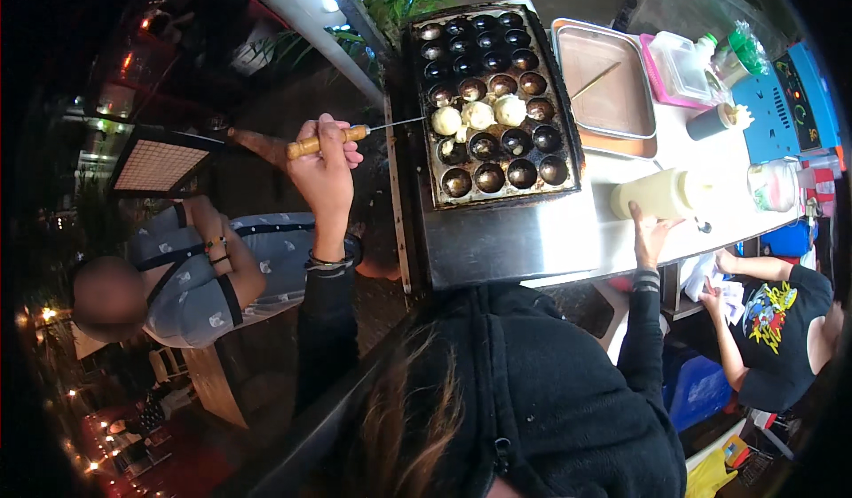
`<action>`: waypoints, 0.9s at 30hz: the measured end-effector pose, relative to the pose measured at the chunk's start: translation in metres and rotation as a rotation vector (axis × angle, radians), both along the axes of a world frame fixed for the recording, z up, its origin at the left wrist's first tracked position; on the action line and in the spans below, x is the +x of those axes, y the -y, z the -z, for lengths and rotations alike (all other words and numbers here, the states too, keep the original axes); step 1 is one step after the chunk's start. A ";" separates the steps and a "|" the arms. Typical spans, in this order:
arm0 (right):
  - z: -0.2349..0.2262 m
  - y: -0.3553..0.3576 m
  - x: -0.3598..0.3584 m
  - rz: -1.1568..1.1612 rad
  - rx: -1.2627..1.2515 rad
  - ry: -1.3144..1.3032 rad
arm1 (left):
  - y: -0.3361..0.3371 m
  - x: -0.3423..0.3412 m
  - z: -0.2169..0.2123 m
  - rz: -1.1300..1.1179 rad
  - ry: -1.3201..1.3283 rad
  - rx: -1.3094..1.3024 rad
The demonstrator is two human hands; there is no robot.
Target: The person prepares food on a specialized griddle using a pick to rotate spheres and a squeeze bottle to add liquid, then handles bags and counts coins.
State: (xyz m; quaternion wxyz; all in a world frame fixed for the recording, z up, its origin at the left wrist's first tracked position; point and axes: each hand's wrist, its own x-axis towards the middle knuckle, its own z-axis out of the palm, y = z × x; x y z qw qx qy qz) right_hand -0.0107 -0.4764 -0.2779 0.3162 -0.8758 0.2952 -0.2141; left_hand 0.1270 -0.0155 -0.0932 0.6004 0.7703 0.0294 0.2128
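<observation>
My left hand (324,165) grips a wooden-handled metal pick (355,132). Its thin tip reaches right to a pale dough ball (445,121) in the dark round-holed griddle pan (426,81). Three pale balls sit in the pan's middle row; the other holes look dark and glossy. My right hand (650,232) rests flat on the white counter, touching a pale yellow squeeze bottle (657,194) that lies on its side. Black sleeves cover both my forearms.
A metal tray (606,81) with a stick in it lies right of the pan. Clear containers (683,63), a cup (713,122) and a jar (774,185) crowd the counter's far right. One person sits at the left, another at the lower right.
</observation>
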 end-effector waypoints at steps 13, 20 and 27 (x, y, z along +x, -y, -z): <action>0.047 -0.044 -0.039 0.097 0.014 0.182 | 0.007 -0.014 0.014 0.054 0.069 -0.073; 0.044 -0.043 -0.041 -0.001 -0.200 0.077 | 0.004 -0.019 0.025 0.112 0.080 -0.125; 0.041 -0.041 -0.039 -0.017 -0.221 0.028 | -0.006 -0.029 0.016 -0.029 0.116 0.017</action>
